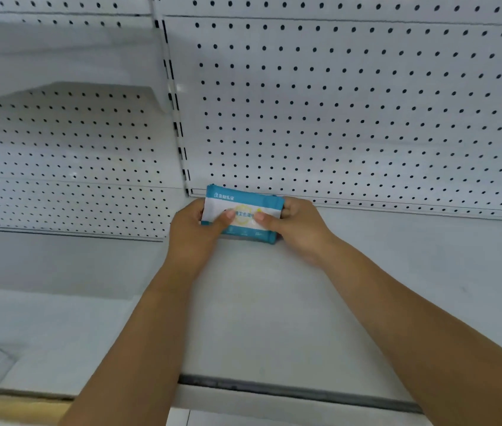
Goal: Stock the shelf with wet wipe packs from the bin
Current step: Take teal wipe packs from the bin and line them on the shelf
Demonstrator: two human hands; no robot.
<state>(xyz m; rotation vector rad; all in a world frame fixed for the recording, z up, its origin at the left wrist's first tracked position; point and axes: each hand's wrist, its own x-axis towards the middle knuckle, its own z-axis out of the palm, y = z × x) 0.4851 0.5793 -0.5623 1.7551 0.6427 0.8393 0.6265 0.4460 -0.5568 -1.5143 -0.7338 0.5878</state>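
Setting a wet wipe pack (243, 210) at the back edge of the shelf (274, 302), close to its back left corner.

Judged as barely begun: only this one pack in sight on the shelf, not yet let go, with the bin out of view, so most of the stocking likely left to do. Clamped from both ends, by the left hand (195, 230) at the left end and the right hand (298, 224) at the right, with both thumbs (227, 217) pressed on the printed front and the other fingers curled round behind. Standing on its long edge between the two palms, face toward the camera, top near or against the perforated back panel (366, 118); hard to tell whether resting on the shelf or held just above it.
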